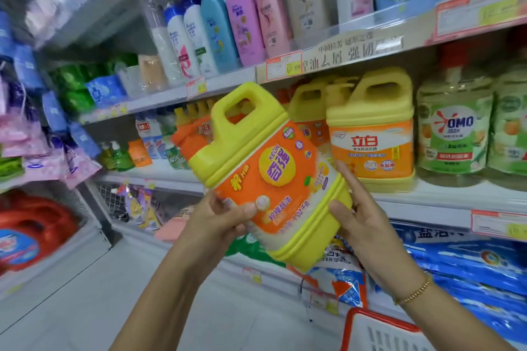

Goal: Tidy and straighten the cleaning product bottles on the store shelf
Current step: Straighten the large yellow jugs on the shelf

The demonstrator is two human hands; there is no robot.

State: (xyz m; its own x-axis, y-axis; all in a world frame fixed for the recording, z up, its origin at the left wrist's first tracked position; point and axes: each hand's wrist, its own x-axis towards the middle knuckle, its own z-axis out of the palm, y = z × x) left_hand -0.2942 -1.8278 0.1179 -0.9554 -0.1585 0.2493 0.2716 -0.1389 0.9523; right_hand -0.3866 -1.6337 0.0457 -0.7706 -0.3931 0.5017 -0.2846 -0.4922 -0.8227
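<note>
Keon detergent jug point(265, 174) off shelf, tilted, in air just left of and in front of Liby jug point(370, 134). Left hand point(222, 222) grips lower label edge; right hand point(362, 216) clasps base, index finger straight. Liby jug upright, label forward: looks done. Held jug still to reshelve.

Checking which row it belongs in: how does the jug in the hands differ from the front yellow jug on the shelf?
The held jug is tilted, gripped by the left hand and right hand; the shelf jug stands upright on the shelf. The held jug's label shows purple writing on a yellow circle; the shelf jug's shows red writing on white. Both are yellow with orange labels and top handles.
</note>
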